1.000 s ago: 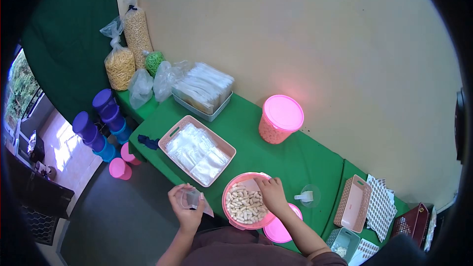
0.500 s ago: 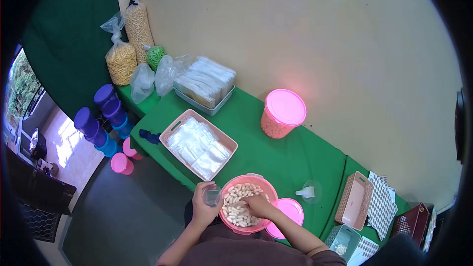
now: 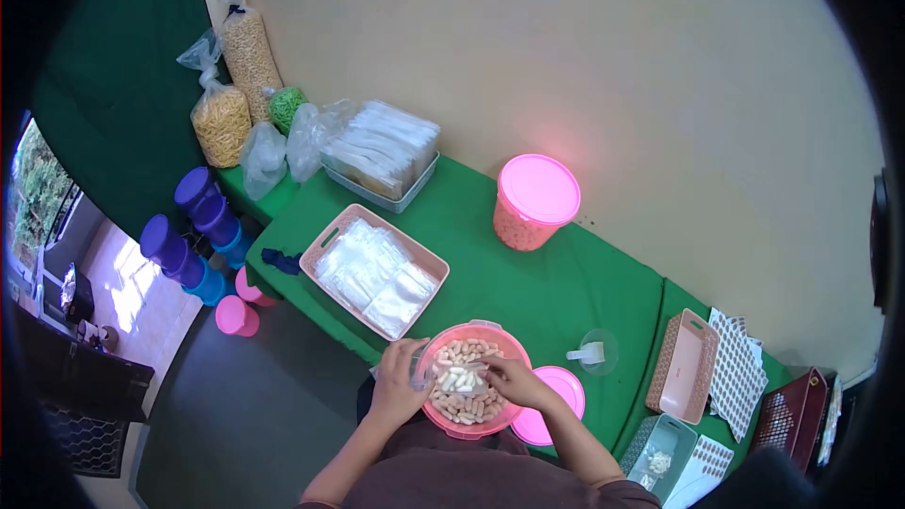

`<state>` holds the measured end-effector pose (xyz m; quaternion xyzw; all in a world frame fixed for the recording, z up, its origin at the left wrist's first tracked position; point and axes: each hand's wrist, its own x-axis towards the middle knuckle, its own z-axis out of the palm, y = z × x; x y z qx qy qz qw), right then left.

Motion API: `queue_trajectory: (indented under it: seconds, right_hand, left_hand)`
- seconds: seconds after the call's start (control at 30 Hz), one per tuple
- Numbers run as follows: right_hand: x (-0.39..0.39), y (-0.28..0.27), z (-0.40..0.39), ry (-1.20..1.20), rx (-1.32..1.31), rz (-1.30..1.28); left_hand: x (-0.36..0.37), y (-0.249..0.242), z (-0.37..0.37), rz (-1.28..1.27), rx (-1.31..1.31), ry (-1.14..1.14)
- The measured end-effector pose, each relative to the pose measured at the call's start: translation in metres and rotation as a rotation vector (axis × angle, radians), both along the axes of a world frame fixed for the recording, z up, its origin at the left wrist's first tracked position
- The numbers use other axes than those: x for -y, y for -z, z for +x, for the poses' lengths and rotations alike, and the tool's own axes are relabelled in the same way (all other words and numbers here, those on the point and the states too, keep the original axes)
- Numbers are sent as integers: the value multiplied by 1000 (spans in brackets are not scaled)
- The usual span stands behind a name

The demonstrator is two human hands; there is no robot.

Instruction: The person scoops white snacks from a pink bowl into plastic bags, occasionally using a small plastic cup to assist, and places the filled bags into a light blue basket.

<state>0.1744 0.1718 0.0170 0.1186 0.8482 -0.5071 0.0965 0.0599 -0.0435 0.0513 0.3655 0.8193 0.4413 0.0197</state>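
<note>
A pink tub (image 3: 512,344) full of pale oblong pieces (image 3: 462,407) stands close to my body at the table's near edge. My left hand (image 3: 400,379) grips a clear plastic cup (image 3: 421,369) at the tub's left rim. Over the pieces, my right hand (image 3: 512,381) has its fingers closed on the edge of a clear bag (image 3: 460,379) that holds several white pieces. The bag lies between both hands, its left end near the cup. A round pink lid (image 3: 563,398) lies partly beneath my right forearm.
A pink basket of clear bags (image 3: 372,273) lies left of centre, with a grey basket of packets (image 3: 386,153) behind. A lidded pink tub (image 3: 535,203) stands by the wall. Rightward are a white scoop (image 3: 589,353), a long pink basket (image 3: 682,368) and a green basket (image 3: 660,457).
My right hand has come up out of the pieces, and a clear bag with white pieces now shows between my hands. The view has shifted slightly.
</note>
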Motion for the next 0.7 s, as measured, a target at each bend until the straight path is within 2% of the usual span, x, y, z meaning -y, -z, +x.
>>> queue_trajectory:
  seconds: [0.1, 0.17, 0.27, 0.33, 0.37, 0.4, 0.47, 0.5, 0.57, 0.6, 0.67, 0.7]
  right_hand:
    - [-13, -40, 8, 116, -45, 49]
    - [-15, -75, 10, 130, -55, 89]
    - [-13, -89, 15, 99, -107, 186]
    - [-1, -101, 17, 58, -193, 339]
    - [1, -98, 20, -2, -241, 515]
    - [3, -102, 22, 3, -241, 518]
    - [10, -123, 27, 75, -106, 344]
    - [11, -136, 28, 76, -105, 343]
    - [10, -156, 30, 206, -169, -17]
    - [9, -155, 32, 208, -166, -19]
    - [8, -152, 34, 235, -250, -301]
    - [9, -145, 33, 237, -253, -301]
  left_hand:
    - [-5, -2, 1, -146, -95, 38]
    - [-12, -2, 2, -152, -150, 106]
    - [-27, -1, 9, -156, -221, 244]
    - [-37, -1, 16, -154, -237, 319]
    - [-42, 0, 21, -149, -248, 354]
    - [-46, 2, 25, -145, -259, 389]
    - [-51, 6, 28, -116, -272, 404]
    - [-52, 3, 29, -53, -264, 402]
    - [-51, -1, 30, 8, -251, 401]
    - [-50, -3, 31, 46, -252, 381]
    - [-49, -6, 33, 82, -252, 363]
    - [-50, -7, 33, 134, -261, 352]
